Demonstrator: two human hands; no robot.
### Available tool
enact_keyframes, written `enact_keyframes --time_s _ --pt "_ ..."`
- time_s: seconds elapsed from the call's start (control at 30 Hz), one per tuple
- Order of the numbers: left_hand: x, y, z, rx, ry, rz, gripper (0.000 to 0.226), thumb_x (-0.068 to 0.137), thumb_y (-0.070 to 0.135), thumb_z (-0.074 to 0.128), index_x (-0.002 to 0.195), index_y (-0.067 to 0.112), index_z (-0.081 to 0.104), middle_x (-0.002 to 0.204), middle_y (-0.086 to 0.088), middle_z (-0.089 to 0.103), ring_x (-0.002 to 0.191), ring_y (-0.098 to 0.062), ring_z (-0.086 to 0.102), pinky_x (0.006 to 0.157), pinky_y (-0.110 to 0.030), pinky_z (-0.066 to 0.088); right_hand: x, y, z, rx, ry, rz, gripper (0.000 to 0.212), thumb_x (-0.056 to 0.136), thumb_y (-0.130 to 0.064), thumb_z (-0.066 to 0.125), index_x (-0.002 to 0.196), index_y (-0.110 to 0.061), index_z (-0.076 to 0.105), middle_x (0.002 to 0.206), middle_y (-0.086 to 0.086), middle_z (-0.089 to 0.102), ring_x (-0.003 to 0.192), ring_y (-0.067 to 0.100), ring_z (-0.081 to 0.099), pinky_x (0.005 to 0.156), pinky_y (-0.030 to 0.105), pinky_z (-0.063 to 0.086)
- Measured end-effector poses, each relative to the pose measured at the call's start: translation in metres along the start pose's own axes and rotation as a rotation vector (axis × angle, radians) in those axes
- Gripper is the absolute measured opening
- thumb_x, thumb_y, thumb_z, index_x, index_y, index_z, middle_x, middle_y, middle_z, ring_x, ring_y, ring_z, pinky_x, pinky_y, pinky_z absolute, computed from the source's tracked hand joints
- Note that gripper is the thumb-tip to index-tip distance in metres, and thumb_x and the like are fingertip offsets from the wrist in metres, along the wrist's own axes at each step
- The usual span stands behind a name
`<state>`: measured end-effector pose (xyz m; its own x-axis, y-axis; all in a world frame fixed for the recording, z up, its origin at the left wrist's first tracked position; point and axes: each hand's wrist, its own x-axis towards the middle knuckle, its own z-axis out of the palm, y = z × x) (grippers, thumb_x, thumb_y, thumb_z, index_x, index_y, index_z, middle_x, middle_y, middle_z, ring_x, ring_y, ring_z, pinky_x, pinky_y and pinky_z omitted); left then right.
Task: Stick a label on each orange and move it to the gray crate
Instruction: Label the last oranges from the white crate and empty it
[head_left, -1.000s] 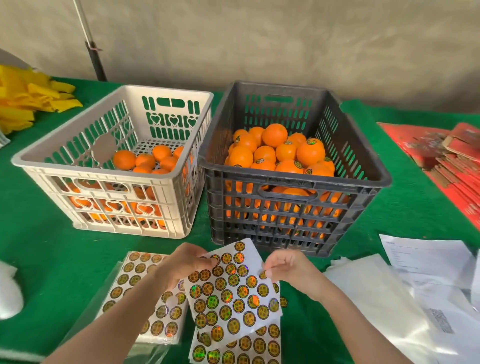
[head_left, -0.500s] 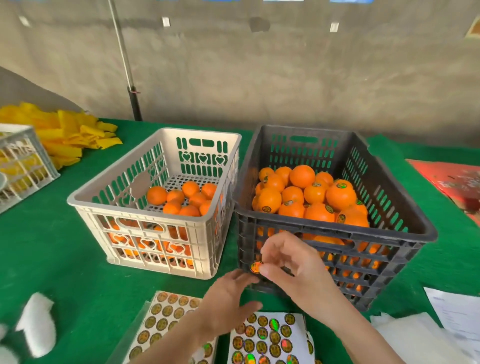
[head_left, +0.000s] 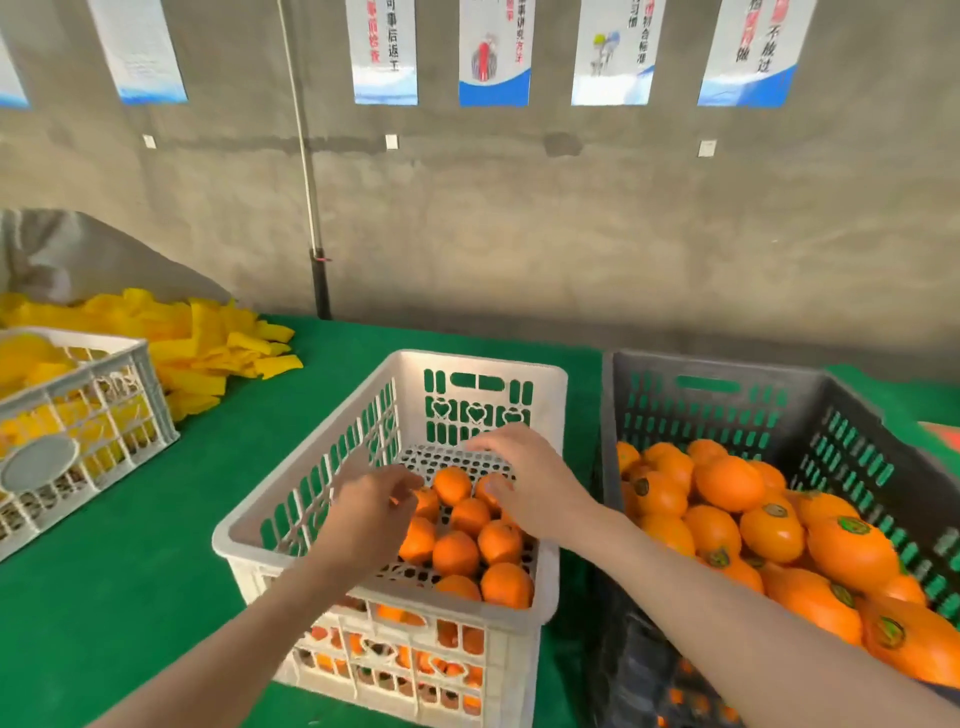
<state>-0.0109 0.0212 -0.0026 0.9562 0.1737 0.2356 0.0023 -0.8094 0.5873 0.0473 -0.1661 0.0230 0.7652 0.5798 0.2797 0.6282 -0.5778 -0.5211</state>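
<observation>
Unlabelled oranges (head_left: 457, 553) lie in the white crate (head_left: 545, 597), lower centre of frame. Labelled oranges (head_left: 769, 530) fill the gray crate (head_left: 727, 384), lower right. The right hand (head_left: 535, 493) is over the pile, fingers spread, thumb on a far orange. The left hand (head_left: 369, 519) is beside it, fingertips bunched; cannot tell whether they pinch a label.

Risks, as judged: the label creases or clings to skin on the curved peel — poor adhesion. A loose grasp nudges neighbours — fruit rolls and gets skipped.

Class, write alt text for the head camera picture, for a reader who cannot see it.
A person's left hand and right hand reach into a white crate of oranges on a green table. To its right, a gray crate holds labelled oranges.
</observation>
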Motion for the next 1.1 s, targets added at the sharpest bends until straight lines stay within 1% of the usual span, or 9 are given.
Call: enact_keyframes --time_s 0.1,0.23,0.33,0.5,0.63,0.73,0.9,1.0,1.1 --pt "0.051 -0.012 0.025 0.346 -0.347 0.027 0.024 0.093 0.015 0.053 0.114 0.009 0.063 0.113 -0.005 0.064 0.100 -0.019 0.062 0.081 -0.028 0.052 0.015 0.012 0.015 -0.043 -0.038 0.083 0.067 0.092 -0.004 0.051 0.145 -0.038 0.028 0.145 -0.004 0.035 0.135 0.014 0.029 0.110 0.029 0.025" --pt "0.093 -0.015 0.077 0.593 -0.725 0.035 0.017 0.096 0.023 0.053 0.102 0.009 0.059 0.087 -0.007 0.054 0.076 -0.018 0.054 0.068 -0.031 0.045 0.018 0.026 0.013 -0.002 -0.008 0.155 0.075 0.092 -0.009 0.054 0.146 -0.045 0.016 0.148 -0.004 0.035 0.134 0.010 0.034 0.110 0.029 0.031" --pt "0.111 -0.020 0.114 0.725 -0.942 0.000 0.048 0.097 0.038 0.050 0.129 0.002 0.050 0.115 -0.015 0.057 0.110 -0.031 0.056 0.092 -0.042 0.046 0.017 0.029 0.014 0.045 -0.015 0.157 0.076 0.093 -0.013 0.054 0.145 -0.048 0.011 0.147 -0.007 0.036 0.125 0.005 0.042 0.102 0.022 0.035" --pt "0.121 -0.036 0.152 0.729 -0.951 0.014 0.084 0.086 0.043 0.064 0.152 0.022 0.017 0.148 -0.007 0.034 0.135 -0.032 0.036 0.109 -0.047 0.033 0.017 0.034 0.012 0.082 -0.007 0.152 0.076 0.093 -0.019 0.056 0.145 -0.047 0.009 0.144 -0.008 0.037 0.133 0.008 0.035 0.104 0.024 0.030" --pt "0.119 -0.031 0.145 0.668 -0.901 -0.018 0.063 0.082 0.037 0.070 0.134 0.012 0.046 0.116 -0.005 0.057 0.110 -0.027 0.056 0.091 -0.037 0.048 0.017 0.031 0.011 0.068 0.028 0.168 0.073 0.093 -0.018 0.056 0.144 -0.045 0.012 0.135 -0.012 0.041 0.122 0.004 0.041 0.097 0.019 0.035" --pt "0.121 -0.021 0.115 0.319 -0.761 -0.121 0.062 0.082 0.028 0.070 0.135 0.014 0.042 0.112 -0.004 0.056 0.106 -0.023 0.056 0.088 -0.032 0.051 0.020 0.033 0.010 0.117 0.179 0.213 0.049 0.092 -0.015 0.057 0.130 -0.038 0.035 0.116 -0.015 0.047 0.107 0.001 0.047 0.088 0.015 0.039" --pt "0.099 0.001 0.037 -0.711 -0.692 -0.309 0.054 0.079 0.004 0.070 0.119 0.038 0.056 0.123 -0.003 0.046 0.105 -0.024 0.053 0.081 -0.037 0.050 0.023 0.033 -0.003 0.304 0.378 0.325 0.007 0.091 -0.016 0.061 0.093 -0.022 0.059 0.094 -0.010 0.059 0.088 0.001 0.053 0.070 0.004 0.040" --pt "0.069 0.013 0.010 -1.075 -0.673 -0.246 0.064 0.079 -0.012 0.062 0.118 0.039 0.063 0.129 -0.008 0.042 0.108 -0.038 0.057 0.077 -0.047 0.056 0.021 0.023 -0.013 0.533 0.334 0.389 0.006 0.092 -0.017 0.060 0.091 -0.019 0.066 0.095 -0.007 0.065 0.093 0.008 0.059 0.085 0.019 0.048" --pt "0.044 0.024 0.000 -1.168 -0.571 -0.181 0.078 0.074 -0.019 0.059 0.130 0.035 0.052 0.127 -0.012 0.045 0.103 -0.037 0.063 0.076 -0.040 0.057 0.010 0.008 -0.021 0.751 0.187 0.380 0.016 0.092 -0.021 0.060 0.103 -0.015 0.069 0.104 -0.007 0.068 0.103 0.010 0.061 0.098 0.039 0.049"
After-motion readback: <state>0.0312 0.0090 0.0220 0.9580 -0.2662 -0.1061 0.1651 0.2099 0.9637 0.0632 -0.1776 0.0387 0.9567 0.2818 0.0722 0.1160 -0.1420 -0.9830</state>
